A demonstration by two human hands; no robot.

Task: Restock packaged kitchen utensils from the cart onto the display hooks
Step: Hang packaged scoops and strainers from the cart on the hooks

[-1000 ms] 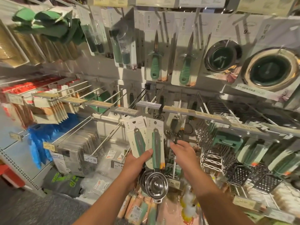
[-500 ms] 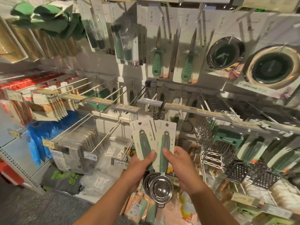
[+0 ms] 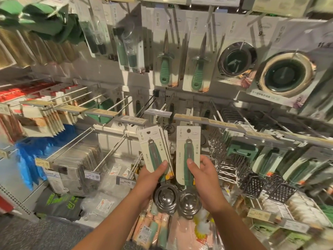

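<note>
Head view: price tag [image 3: 126,182] reads 15.90.

The carded scoops [image 3: 188,156] had dark green handles and steel bowls (cards cream); left of them, blue bags [image 3: 27,159].

left arm: bare forearm rising from the lower left toward centre
left hand [image 3: 152,179]: raised, thumb laid across the front, fingers curled behind in a closed grip
right arm: bare forearm rising from the lower right
right hand [image 3: 204,175]: raised just beside the left, thumb in front, fingers wrapped behind
</note>
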